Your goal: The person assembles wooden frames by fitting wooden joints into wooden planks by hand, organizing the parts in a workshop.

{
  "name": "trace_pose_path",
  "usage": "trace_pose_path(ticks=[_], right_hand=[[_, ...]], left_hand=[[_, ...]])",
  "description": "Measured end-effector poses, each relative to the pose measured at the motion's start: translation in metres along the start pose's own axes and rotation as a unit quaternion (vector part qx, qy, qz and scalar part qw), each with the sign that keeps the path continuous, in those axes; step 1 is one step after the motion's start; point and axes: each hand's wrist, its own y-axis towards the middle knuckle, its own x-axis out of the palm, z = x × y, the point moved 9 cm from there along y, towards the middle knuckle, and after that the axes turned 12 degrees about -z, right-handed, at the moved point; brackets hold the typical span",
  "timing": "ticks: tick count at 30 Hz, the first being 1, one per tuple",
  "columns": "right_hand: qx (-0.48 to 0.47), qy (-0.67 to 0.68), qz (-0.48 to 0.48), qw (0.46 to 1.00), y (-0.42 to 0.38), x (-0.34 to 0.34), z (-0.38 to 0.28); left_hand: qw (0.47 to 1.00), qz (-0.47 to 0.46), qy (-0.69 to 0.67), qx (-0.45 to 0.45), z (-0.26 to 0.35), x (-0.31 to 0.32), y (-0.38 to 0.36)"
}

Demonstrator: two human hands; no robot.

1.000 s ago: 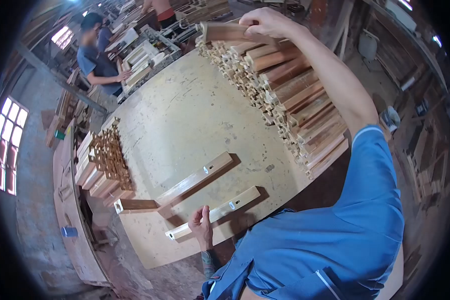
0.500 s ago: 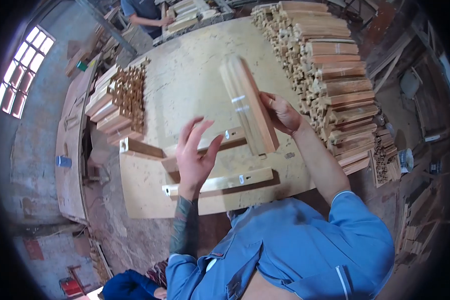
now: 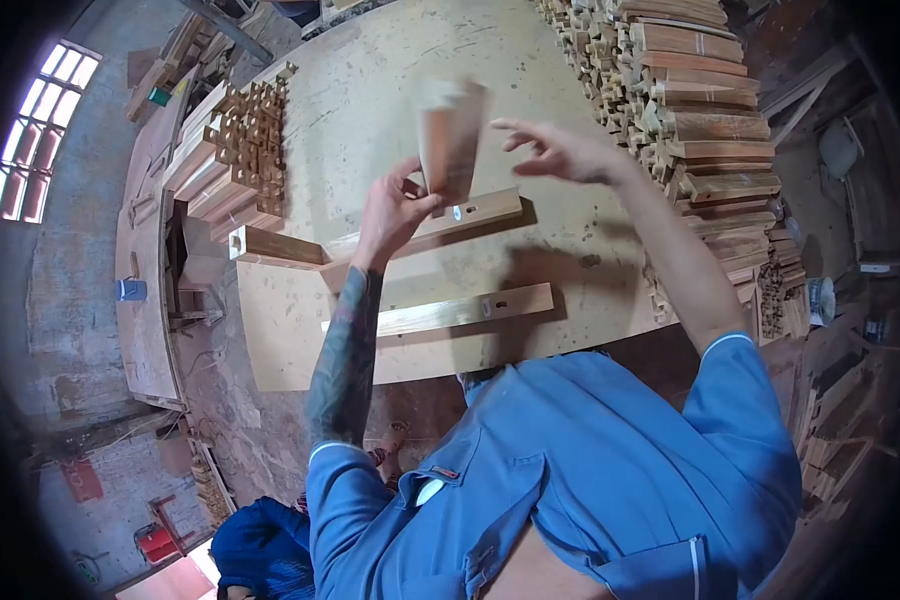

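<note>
My left hand (image 3: 395,212) is closed on the lower end of a wooden board (image 3: 452,140), which stands tilted up over the table and is blurred by motion. To the right of it, my right hand (image 3: 560,155) hovers open, fingers stretched toward the board and apart from it. Below the board lies a wooden rail (image 3: 495,207) with a slot and a white mark near its end. Nearer my body, a second slotted rail (image 3: 515,303) lies across the table. A short wooden piece (image 3: 275,245) meets the first rail's left end.
A tall stack of wooden slats (image 3: 710,125) lines the right side of the pale tabletop (image 3: 360,110). Another stack of notched pieces (image 3: 225,165) stands on the left. A person in dark blue (image 3: 260,545) is at the lower left, and a bucket (image 3: 820,300) stands far right.
The board has passed from my right hand to my left and turned, moving left and up. My right hand has let go and opened. The other person at the back has mostly left view.
</note>
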Motion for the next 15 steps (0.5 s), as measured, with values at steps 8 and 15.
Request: trace_pose_path(ticks=[8, 15], right_hand=[[-0.031, -0.104, 0.014, 0.994, 0.079, 0.055, 0.041], [-0.013, -0.109, 0.070, 0.992, 0.068, 0.064, 0.036]], left_hand=[[0.982, -0.054, -0.183, 0.004, -0.065, 0.044, 0.030], [0.990, -0.069, -0.122, 0.019, -0.089, 0.048, 0.025]])
